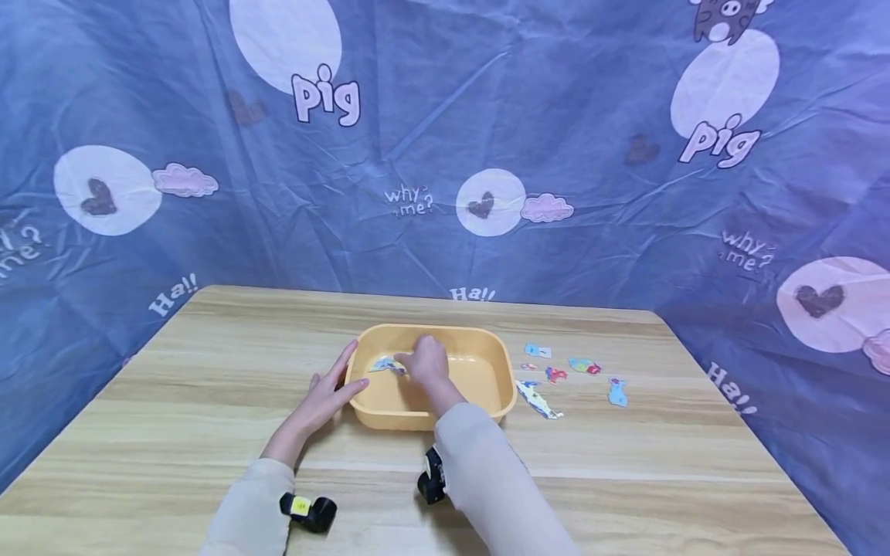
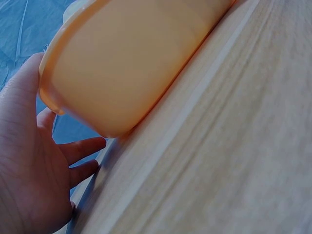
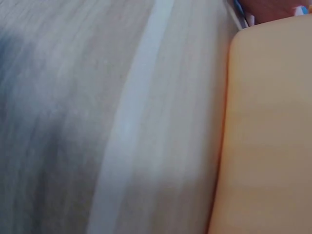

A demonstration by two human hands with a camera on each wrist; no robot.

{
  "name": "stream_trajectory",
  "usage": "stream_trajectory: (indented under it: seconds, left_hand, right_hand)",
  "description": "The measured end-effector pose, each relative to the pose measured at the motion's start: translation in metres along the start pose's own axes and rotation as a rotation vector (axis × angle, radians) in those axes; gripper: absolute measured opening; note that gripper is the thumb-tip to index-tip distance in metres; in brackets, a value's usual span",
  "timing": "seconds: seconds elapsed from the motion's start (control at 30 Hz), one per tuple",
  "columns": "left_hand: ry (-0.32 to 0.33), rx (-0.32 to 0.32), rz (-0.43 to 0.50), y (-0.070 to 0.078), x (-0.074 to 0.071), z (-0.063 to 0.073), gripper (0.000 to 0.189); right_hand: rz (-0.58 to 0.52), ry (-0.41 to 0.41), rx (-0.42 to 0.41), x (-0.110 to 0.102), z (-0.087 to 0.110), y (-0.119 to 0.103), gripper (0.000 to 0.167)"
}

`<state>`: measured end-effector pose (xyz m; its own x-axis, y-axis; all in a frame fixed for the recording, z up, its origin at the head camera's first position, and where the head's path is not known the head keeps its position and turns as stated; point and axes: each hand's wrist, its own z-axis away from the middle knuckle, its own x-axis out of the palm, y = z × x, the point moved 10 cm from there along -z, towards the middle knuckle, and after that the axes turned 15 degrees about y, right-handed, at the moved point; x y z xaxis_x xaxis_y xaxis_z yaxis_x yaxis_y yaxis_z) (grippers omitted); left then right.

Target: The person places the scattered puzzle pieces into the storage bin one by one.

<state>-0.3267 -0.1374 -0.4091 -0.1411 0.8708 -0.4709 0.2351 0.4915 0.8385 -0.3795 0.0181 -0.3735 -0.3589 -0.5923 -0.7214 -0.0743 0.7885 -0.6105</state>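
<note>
A shallow yellow-orange plastic basin (image 1: pixel 396 421) sits on the wooden table. At its left end my left hand (image 1: pixel 321 400) holds the rim, thumb over the edge and fingers along the outside wall. In the left wrist view, that hand (image 2: pixel 29 156) has its thumb at the rim and several fingers spread near the basin's base. My right hand (image 1: pixel 427 361) reaches down inside the basin, beside colourful paper cut-outs (image 1: pixel 384 364). One finger or the thumb touches them; its other fingertips are hidden. The right wrist view shows only the basin's outer wall (image 3: pixel 273 126) and table, not that hand.
Right of the basin lie several small cut-outs: a long white-and-blue strip (image 1: pixel 537 400), a red one (image 1: pixel 555 374), a green-and-red one (image 1: pixel 584 365) and a light blue one (image 1: pixel 617 392). A blue printed cloth (image 1: pixel 431 262) hangs behind the table (image 1: pixel 208 371).
</note>
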Motion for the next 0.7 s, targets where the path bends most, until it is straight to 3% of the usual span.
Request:
stream_trajectory:
  seconds: [0.4,0.7]
  left_hand:
    - [-0.006,-0.006,0.001,-0.005,0.002,-0.001,0.067]
    - [-0.001,-0.001,0.01,-0.002,0.002,-0.001,0.069]
  right_hand:
    - [-0.075,-0.012,-0.038,-0.02,-0.008,-0.009,0.035]
    - [-0.15,0.01,-0.078,-0.049,-0.016,-0.014,0.038]
